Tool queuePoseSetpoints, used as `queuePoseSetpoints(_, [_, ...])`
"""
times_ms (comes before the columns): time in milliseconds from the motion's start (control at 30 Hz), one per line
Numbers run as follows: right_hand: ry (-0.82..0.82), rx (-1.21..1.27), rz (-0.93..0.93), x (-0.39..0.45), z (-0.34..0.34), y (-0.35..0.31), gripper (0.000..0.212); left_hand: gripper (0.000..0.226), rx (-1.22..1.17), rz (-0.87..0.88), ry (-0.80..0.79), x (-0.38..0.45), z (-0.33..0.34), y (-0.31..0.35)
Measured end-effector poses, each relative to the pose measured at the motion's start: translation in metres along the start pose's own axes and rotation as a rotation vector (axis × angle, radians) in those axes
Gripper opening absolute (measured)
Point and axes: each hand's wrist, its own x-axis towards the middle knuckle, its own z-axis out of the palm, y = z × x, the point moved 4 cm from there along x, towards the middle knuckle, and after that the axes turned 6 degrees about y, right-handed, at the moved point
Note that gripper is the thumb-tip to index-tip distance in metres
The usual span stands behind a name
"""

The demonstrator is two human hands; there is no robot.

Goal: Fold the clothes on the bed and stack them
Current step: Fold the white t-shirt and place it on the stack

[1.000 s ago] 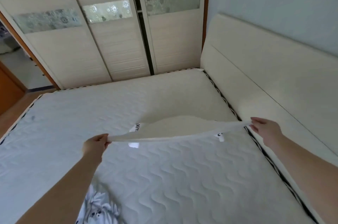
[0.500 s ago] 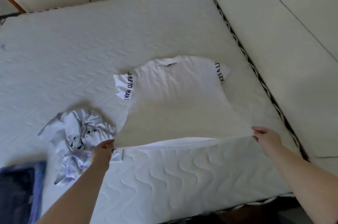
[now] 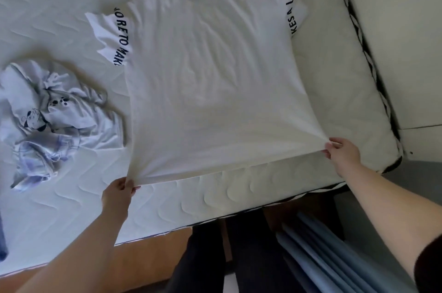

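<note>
A white T-shirt [image 3: 210, 82] lies spread out on the quilted white mattress [image 3: 334, 82] of the bed, its collar toward the far side and its hem toward the near edge. Black lettering runs along both short sleeves, which stick out to the left and right. The left hand [image 3: 117, 194] pinches the near left corner of the hem, its grip clamped on the fabric between thumb and fingers. The right hand [image 3: 343, 154] pinches the near right corner in the same way, grip clamped on the cloth. The hem is pulled taut between the two hands and sits slightly lifted off the mattress, while the body of the shirt rests flat farther back.

To the left of the T-shirt, just beside its left edge, a crumpled white garment with a cartoon print [image 3: 50, 115] lies in a heap on the mattress. A strip of blue cloth [image 3: 2, 240] shows at the far left edge of the view. The person's dark trousers [image 3: 239, 256] appear below the near edge of the bed, next to pale blue pleated fabric [image 3: 334, 256] on the right.
</note>
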Motion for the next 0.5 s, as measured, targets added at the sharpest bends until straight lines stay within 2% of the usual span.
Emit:
queuePoseSetpoints(233, [0.045,-0.316,-0.027,0.005,-0.009,0.054,0.026,0.013,0.059,-0.117,-0.066,-0.012,0.008,-0.067])
queuePoseSetpoints(400, [0.032,-0.551,0.013,-0.001,-0.012,0.063,0.028,0.017,0.297,0.031,-0.127,-0.031,0.004,-0.072])
queuePoseSetpoints(500, [0.015,-0.637,0.055,-0.008,-0.010,0.065,0.028,0.018,0.328,0.009,-0.135,-0.035,0.004,-0.079])
